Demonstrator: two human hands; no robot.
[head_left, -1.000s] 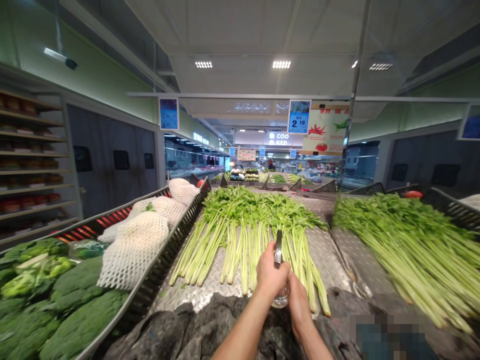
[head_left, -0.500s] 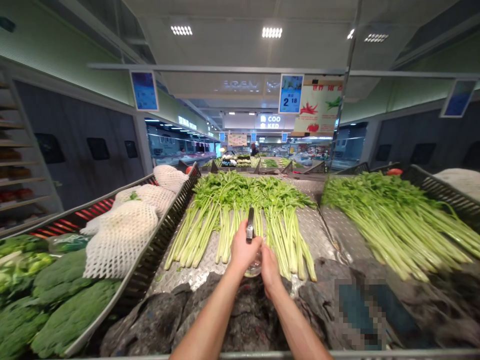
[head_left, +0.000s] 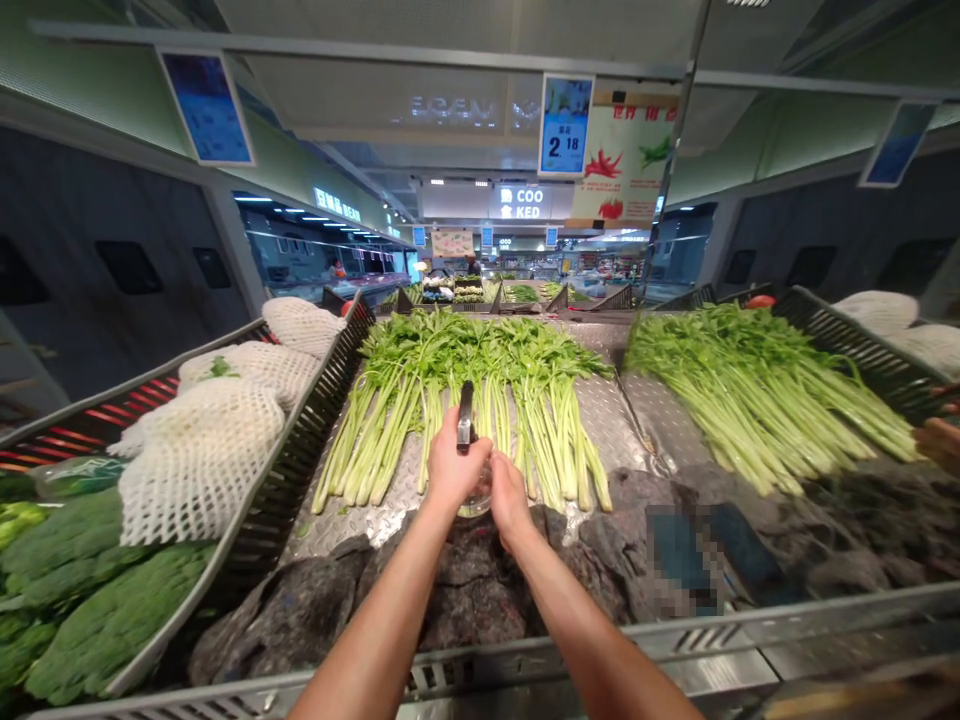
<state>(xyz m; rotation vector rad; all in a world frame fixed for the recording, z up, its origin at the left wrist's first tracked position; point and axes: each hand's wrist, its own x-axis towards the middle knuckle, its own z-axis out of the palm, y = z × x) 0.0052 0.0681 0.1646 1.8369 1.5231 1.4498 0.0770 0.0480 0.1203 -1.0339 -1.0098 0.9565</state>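
Note:
Both hands are together over the celery [head_left: 480, 420], which lies in bunches on a metal tread-plate shelf, leaves to the back and stalks toward me. My left hand [head_left: 454, 465] is closed around the upper part of a spray bottle [head_left: 466, 418] with a black and silver head pointing away from me. My right hand [head_left: 508, 498] cups the bottle's clear body from the right side. Much of the body is hidden by the hands. Dark grey crumpled cloth [head_left: 307, 610] lies below my forearms, along the front of the shelf.
On the left a black crate [head_left: 322, 400] holds broccoli [head_left: 127, 610] and produce in white foam netting [head_left: 202, 460]. A mirror [head_left: 712, 400] on the right reflects the celery. A metal rail [head_left: 645, 640] runs along the front. Price signs [head_left: 566, 125] hang overhead.
The view has tilted down and turned slightly, bringing the front rail into sight. Both hands with the spray bottle have moved left along the celery, keeping the same hold.

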